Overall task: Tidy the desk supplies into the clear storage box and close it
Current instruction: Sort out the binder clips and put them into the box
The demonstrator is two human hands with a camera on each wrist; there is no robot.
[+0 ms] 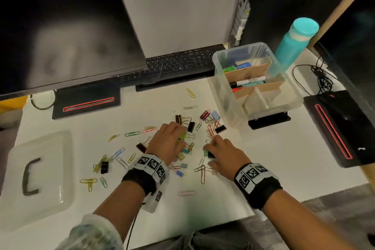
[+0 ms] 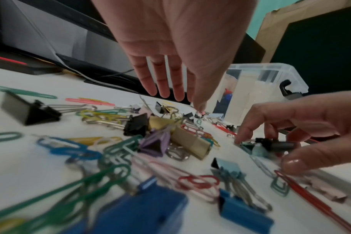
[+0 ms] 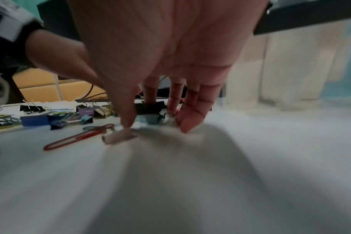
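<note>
Both hands are down in the scatter of clips on the white desk [image 1: 263, 168], and the coming move turns on where the open clear box [image 1: 223, 87] lies from the fingers: ahead and to the right, so the right hand [image 1: 221, 154] is plainly the nearer carrier. That hand has its thumb and fingers curled down round a black binder clip [image 2: 275, 144] with a pale teal clip [image 3: 151, 118] just beside it — the left wrist view shows the fingertips closing on the black one from both sides, its body lying roughly across the line of the hand, though whether it is lifted off the desk or only pinched in place I cannot tell. The left hand [image 1: 168, 142] hangs over the thick of the heap with its fingers [image 2: 162, 82] straight and spread, gripping nothing; the yellow-green clip [image 1: 182, 136] and the gold and purple binder clips [image 2: 190, 142] lie under and just ahead of those fingertips. Paper clips [image 1: 132, 134] trail away to the left, well apart from the box, so I judge them the left hand's share. The box holds markers [image 1: 249, 82] in cardboard dividers, with bare compartments at its near end — the nearest drop point for the right hand. Its lid [image 1: 40, 168] lies flat at the far left edge of the desk, closest to the left hand, and closing is not yet due.
</note>
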